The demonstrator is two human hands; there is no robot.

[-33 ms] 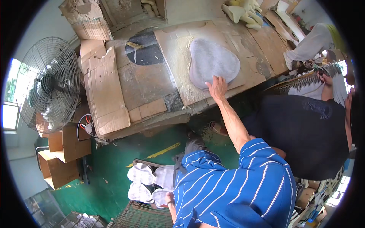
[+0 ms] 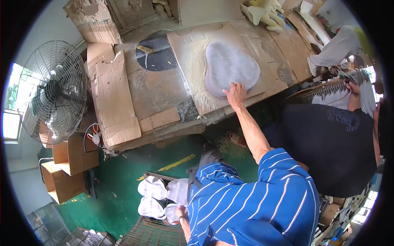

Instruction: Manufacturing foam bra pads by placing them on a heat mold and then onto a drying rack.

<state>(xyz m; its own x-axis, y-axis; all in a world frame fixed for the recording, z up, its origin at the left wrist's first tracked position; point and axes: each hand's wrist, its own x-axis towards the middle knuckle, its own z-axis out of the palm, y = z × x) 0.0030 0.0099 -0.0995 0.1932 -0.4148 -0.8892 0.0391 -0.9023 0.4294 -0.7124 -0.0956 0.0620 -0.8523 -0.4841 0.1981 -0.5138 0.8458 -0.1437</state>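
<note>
On the cardboard-covered table lies a grey, fuzzy, rounded-triangular pad [image 2: 232, 65]; its near edge looks thick, perhaps several layers. My right hand [image 2: 236, 96] rests on that near edge, fingers and thumb apart, my arm reaching out across the gap to the table. Low beside my left side, my left hand [image 2: 180, 212] is at a white oval pad [image 2: 170, 211], its fingers curled at the edge, seen small. More white pads, one at upper left [image 2: 152, 187] and one beside it [image 2: 177, 190], lie with it on a wire rack [image 2: 154, 231].
A large wire fan [image 2: 53, 88] stands left of the table, above open cardboard boxes [image 2: 63, 180]. A dark oval piece [image 2: 156, 53] lies on the table; yellowish foam shapes [image 2: 262, 14] sit at its back. A co-worker in a black shirt [image 2: 328, 147] is close on my right.
My left hand has shifted slightly left over the white pad. My right hand stays at the grey pad's edge. The co-worker's hand at the right has moved slightly.
</note>
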